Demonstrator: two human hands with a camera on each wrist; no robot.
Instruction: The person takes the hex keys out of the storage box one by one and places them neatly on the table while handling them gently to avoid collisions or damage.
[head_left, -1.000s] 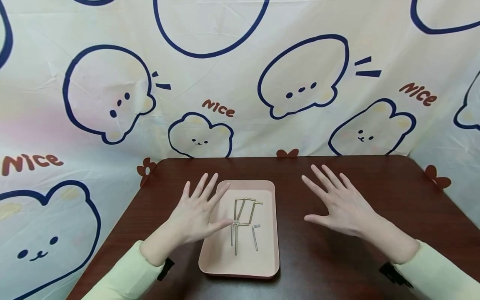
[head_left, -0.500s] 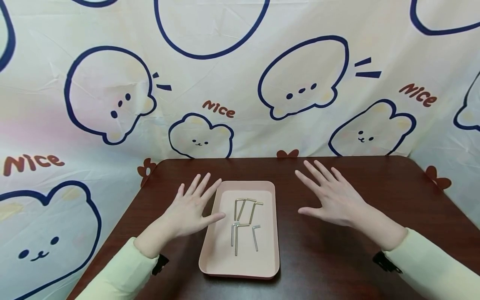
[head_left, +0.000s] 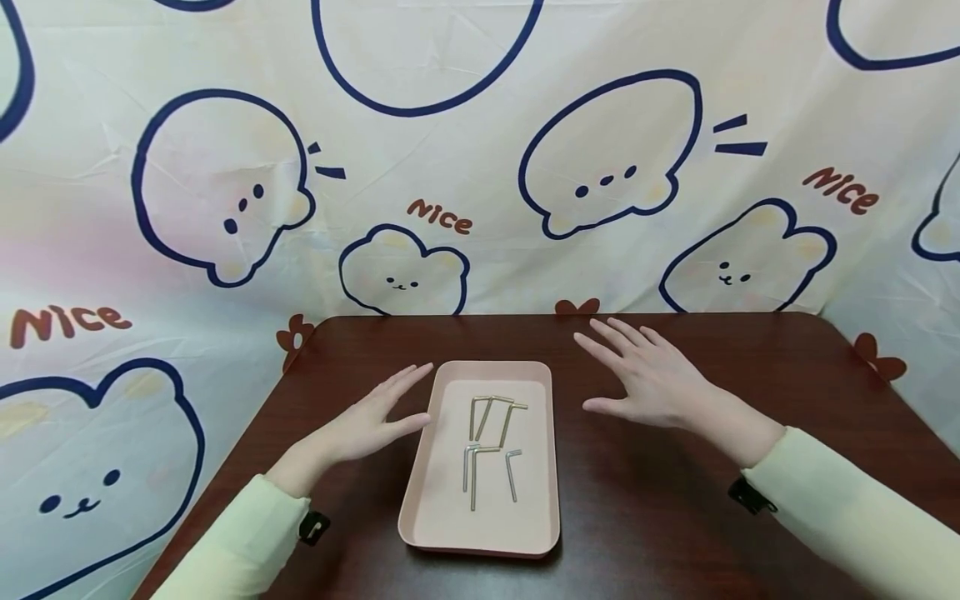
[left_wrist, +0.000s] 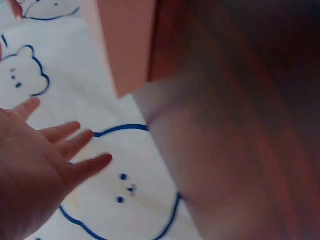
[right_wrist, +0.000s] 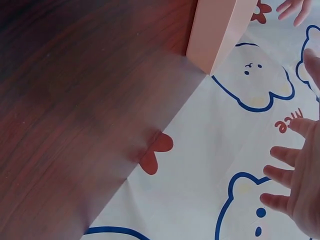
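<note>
A pale pink tray (head_left: 517, 529) lies on the dark wooden table, and several L-shaped hex keys rest inside it. Some are brass-coloured, like the hex key (head_left: 504, 427) at the upper right of the group; others look silver, like the hex key (head_left: 511, 477) lower down. My left hand (head_left: 360, 425) hovers at the tray's left side, fingers extended and thumb spread, holding nothing. To the right of the tray, my right hand (head_left: 656, 379) is held over the table with its fingers straight and apart, also holding nothing. Each wrist view shows its own hand with nothing in it.
The brown table (head_left: 675, 517) extends around the tray, with its far edge against a cloth backdrop (head_left: 480, 167) printed with cartoon bears. Black straps show at both sleeve cuffs.
My left hand has shifted left, off the tray, and turned more edge-on. My right hand has moved left, nearer the tray. The hex keys and tray have stayed put.
</note>
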